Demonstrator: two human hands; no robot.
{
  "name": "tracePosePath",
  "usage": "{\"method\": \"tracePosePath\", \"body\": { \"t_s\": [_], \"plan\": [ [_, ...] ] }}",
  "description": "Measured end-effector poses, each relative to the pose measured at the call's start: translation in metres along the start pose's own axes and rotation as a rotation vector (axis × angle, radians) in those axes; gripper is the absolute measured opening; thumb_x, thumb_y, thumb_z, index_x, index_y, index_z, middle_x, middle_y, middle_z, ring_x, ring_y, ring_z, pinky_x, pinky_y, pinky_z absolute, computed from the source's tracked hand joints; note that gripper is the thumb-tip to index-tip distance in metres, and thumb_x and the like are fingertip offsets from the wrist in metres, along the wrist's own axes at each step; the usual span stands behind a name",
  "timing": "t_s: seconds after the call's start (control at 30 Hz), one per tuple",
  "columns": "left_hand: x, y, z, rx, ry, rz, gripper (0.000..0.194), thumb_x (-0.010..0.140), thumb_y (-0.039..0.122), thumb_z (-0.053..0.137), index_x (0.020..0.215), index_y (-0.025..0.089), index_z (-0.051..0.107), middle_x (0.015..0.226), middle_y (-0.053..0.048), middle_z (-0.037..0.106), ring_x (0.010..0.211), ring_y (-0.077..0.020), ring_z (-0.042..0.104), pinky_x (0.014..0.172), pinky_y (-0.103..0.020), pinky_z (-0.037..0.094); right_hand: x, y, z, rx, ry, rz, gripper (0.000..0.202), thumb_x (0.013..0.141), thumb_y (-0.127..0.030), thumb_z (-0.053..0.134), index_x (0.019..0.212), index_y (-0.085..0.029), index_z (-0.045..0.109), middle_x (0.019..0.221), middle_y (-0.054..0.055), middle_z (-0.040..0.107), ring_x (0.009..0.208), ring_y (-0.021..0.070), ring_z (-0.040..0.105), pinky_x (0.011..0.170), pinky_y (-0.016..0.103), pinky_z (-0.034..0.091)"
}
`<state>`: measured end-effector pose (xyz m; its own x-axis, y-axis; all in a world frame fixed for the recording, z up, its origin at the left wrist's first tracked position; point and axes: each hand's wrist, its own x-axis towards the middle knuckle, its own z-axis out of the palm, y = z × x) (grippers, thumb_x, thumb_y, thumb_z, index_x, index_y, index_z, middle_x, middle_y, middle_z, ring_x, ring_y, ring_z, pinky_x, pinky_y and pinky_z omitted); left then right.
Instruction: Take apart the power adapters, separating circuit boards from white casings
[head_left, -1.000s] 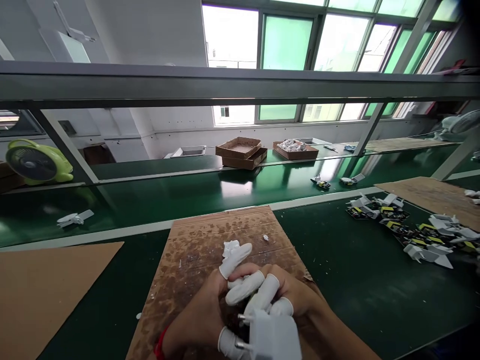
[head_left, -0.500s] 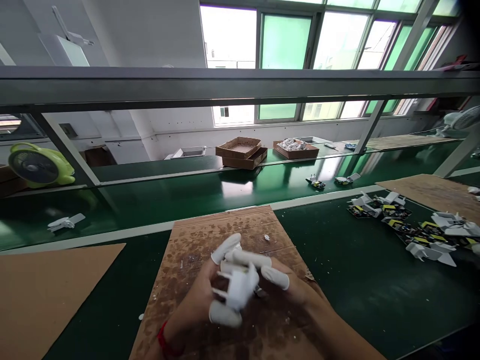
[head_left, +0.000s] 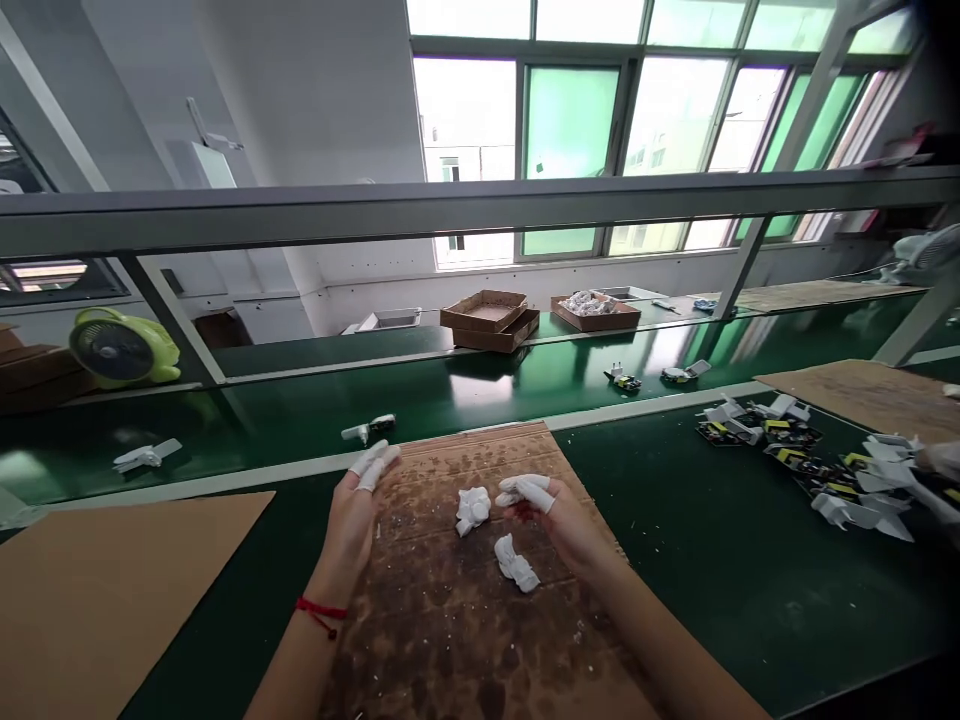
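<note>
— Green belt (head_left: 420, 400) runs across the bench; what sits along it, from the left?

— A lime fan (head_left: 124, 348) behind the rail, then a white plastic part (head_left: 146, 456) on the belt, and a plain cardboard sheet (head_left: 97, 590) nearer in. A second white part (head_left: 367, 430) lies on the belt just beyond the left hand (head_left: 352, 515).

— And the hands?

— The left hand is flat and spread, holding nothing, fingertips capped in white, at the left edge of the stained cardboard mat (head_left: 450, 630). Two white plastic pieces lie on the mat: the upper piece (head_left: 472, 508) between the hands, the lower piece (head_left: 516, 563) just beside the right hand (head_left: 559, 520). That hand is loosely curled and, as far as I can tell, grips nothing.

— Further right?

— Brown trays (head_left: 491, 320) on the far shelf, and a heap of circuit boards and white shells (head_left: 817, 460). No writing is legible anywhere.
</note>
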<state>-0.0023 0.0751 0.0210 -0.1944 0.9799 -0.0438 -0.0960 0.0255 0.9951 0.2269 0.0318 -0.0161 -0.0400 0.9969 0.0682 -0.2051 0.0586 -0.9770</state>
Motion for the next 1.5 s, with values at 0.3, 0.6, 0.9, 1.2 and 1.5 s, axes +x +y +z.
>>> {"method": "tracePosePath", "body": {
  "t_s": [0.3,0.6,0.9,1.2,1.5],
  "plan": [
    [-0.007,-0.014,0.024,0.292,-0.219,-0.012,0.029,0.057,0.021,0.074,0.085,0.018,0.067,0.090,-0.008,0.073,0.095,-0.0302,0.065,0.074,-0.030,0.054,0.024,-0.011,-0.047,-0.608,0.254,-0.222,0.026,0.082,-0.029,0.052,0.094,-0.015,0.070,0.087,0.007,0.070,0.079,0.0208,0.063,0.070,0.031,0.050],
    [-0.002,-0.025,0.020,0.479,-0.322,0.122,0.041,0.060,0.041,0.068,0.095,0.020,0.068,0.111,-0.010,0.068,0.109,-0.0361,0.058,0.079,-0.035,0.056,0.013,-0.045,-0.236,-1.261,0.637,0.084,0.031,0.088,-0.026,0.056,0.117,-0.015,0.053,0.125,0.010,0.051,0.113,0.0258,0.050,0.094,0.049,0.042],
    [-0.015,-0.032,0.025,0.413,-0.190,0.255,0.035,0.061,0.041,0.066,0.089,0.020,0.071,0.090,-0.009,0.073,0.089,-0.0325,0.066,0.076,-0.037,0.054,0.019,-0.028,-0.280,-1.342,0.663,0.229,0.021,0.088,-0.027,0.056,0.104,-0.013,0.058,0.112,0.008,0.057,0.102,0.0220,0.055,0.089,0.044,0.045],
    [-0.032,-0.006,0.034,0.391,-0.454,0.089,0.030,0.055,0.035,0.072,0.080,0.019,0.073,0.090,-0.010,0.072,0.088,-0.0308,0.063,0.076,-0.033,0.051,0.034,-0.028,-0.174,-0.758,0.403,-0.070,0.020,0.066,-0.034,0.067,0.063,-0.015,0.060,0.069,0.005,0.061,0.076,0.0223,0.056,0.070,0.032,0.041],
    [-0.052,-0.018,0.034,0.164,-0.768,-0.027,0.048,0.073,0.044,0.065,0.111,0.017,0.063,0.083,-0.008,0.071,0.072,-0.0213,0.062,0.066,-0.029,0.049,0.015,-0.033,0.008,0.205,0.014,-0.075,0.039,0.076,-0.053,0.056,0.091,-0.017,0.062,0.085,0.007,0.067,0.076,0.0193,0.061,0.070,0.032,0.048]
  ]
}}
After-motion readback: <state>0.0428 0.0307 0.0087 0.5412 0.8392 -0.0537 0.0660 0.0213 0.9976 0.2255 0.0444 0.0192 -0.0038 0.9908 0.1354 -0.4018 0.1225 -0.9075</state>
